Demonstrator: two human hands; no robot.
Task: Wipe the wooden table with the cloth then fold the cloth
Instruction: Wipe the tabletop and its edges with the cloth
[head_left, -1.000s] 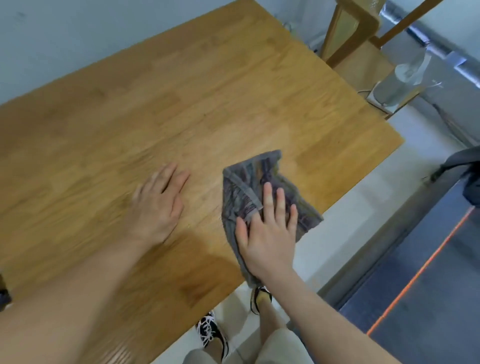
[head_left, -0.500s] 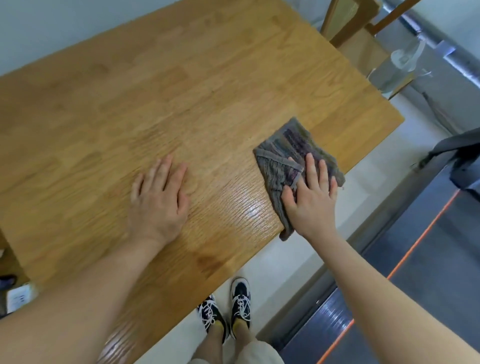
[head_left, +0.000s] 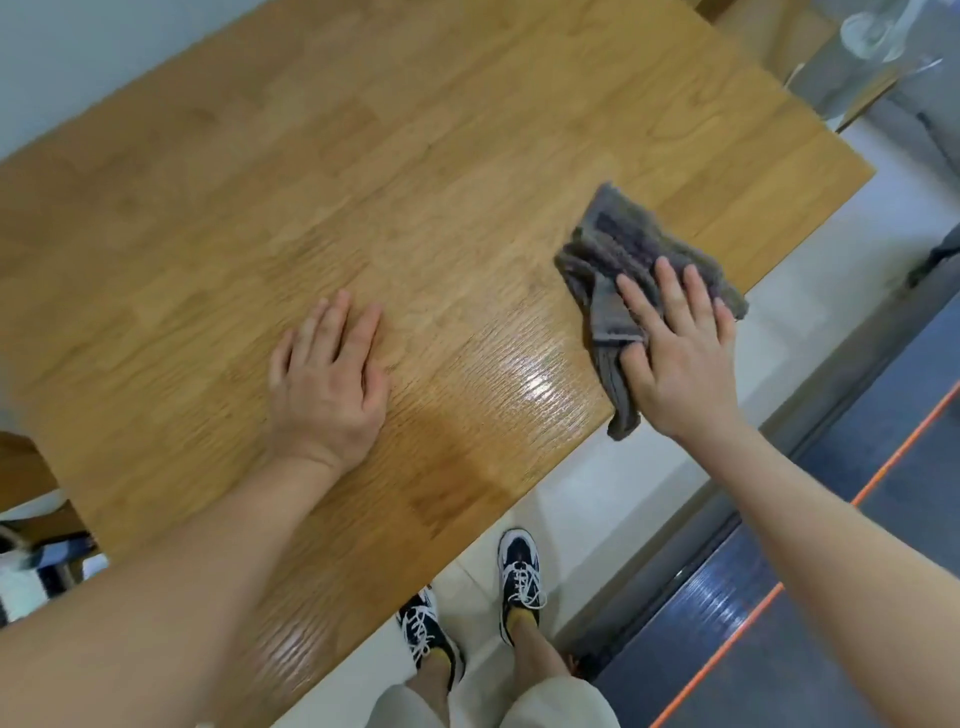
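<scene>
The wooden table (head_left: 395, 171) fills most of the view, with a wet shine near its front edge. A crumpled grey cloth (head_left: 618, 244) lies at the table's right front edge, one end hanging over it. My right hand (head_left: 675, 343) presses flat on the cloth's near part, fingers spread, thumb against a fold. My left hand (head_left: 327, 379) rests flat on the bare wood to the left, palm down, holding nothing.
A wooden chair (head_left: 810, 31) with a clear bag-like object (head_left: 872, 31) stands beyond the table's far right corner. My two feet in dark sneakers (head_left: 519, 577) stand on the light floor by the front edge. A dark mat with an orange line (head_left: 810, 566) lies at right.
My right hand has slid the cloth to the right along the front edge, leaving a wet streak. My left hand has stayed planted on the wood.
</scene>
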